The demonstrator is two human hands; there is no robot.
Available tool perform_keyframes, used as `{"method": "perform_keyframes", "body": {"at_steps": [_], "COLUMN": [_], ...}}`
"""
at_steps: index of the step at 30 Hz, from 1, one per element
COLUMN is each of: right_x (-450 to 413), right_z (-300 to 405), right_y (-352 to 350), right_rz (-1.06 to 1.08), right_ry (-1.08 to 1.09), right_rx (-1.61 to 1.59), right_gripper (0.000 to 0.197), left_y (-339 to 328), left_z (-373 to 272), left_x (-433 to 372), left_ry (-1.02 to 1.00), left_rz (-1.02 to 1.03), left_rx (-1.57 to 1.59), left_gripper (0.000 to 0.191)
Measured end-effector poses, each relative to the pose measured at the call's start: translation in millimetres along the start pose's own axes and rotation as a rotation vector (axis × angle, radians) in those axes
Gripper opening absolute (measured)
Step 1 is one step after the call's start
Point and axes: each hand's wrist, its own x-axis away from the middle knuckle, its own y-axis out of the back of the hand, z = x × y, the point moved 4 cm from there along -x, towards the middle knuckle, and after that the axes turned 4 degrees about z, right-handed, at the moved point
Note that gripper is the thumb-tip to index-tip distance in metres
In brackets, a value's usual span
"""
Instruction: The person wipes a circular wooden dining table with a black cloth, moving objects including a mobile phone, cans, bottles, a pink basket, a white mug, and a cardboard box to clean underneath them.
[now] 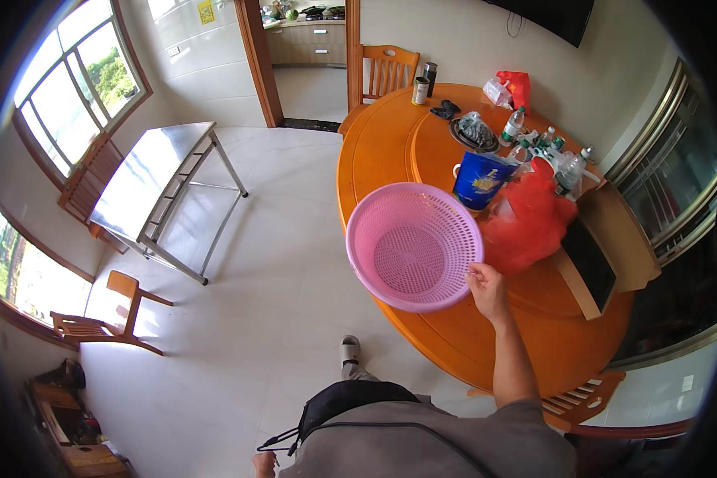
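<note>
My right hand [488, 287] grips the right rim of a pink plastic colander basket [415, 248]. The basket looks empty and is over the near left edge of a round wooden table [376, 149]. Just right of it are a red plastic bag [529, 221] and a blue pouch [481, 182]. At the bottom edge shows part of my left hand [265, 463], low beside my body, under a thin black looped strap or cord [279, 441]; whether it holds anything is not visible.
An open cardboard box [618, 239], plastic bottles [512, 126], a can [420, 91] and a dark flask [430, 79] are on the table. A metal-topped table [155, 173] stands left, near a wooden chair [122, 316]. Another chair [585, 400] is at the round table's near right.
</note>
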Motion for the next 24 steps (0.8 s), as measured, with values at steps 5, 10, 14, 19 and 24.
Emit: {"method": "perform_keyframes", "body": {"at_steps": [5, 10, 14, 19, 24], "right_x": [-117.2, -225.7, -290.2, -333.6, -352.9], "right_z": [40.2, 91.8, 88.4, 60.9, 40.0], "right_y": [-84.3, -168.6, -190.0, -199.8, -213.2], "right_rz": [0.038, 0.354, 0.457, 0.286, 0.274], "right_ry": [0.033, 0.158, -0.025, -0.187, -0.516], "right_rx": [-0.046, 0.153, 0.27, 0.457, 0.407], "right_gripper": [0.027, 0.036, 0.043, 0.046, 0.05], "left_y": [44.3, 109.0, 144.7, 198.4, 272.8], "left_z": [-88.6, -190.1, -289.8, -432.4, -600.6], "left_x": [-53.7, -123.3, -199.6, -321.8, -452.9], "left_ry": [-0.035, -0.055, -0.126, -0.223, -0.167], "left_rz": [0.022, 0.031, 0.078, 0.147, 0.238], "left_rx": [-0.136, -0.17, -0.227, -0.339, -0.119], "left_gripper": [0.012, 0.012, 0.012, 0.012, 0.012]}}
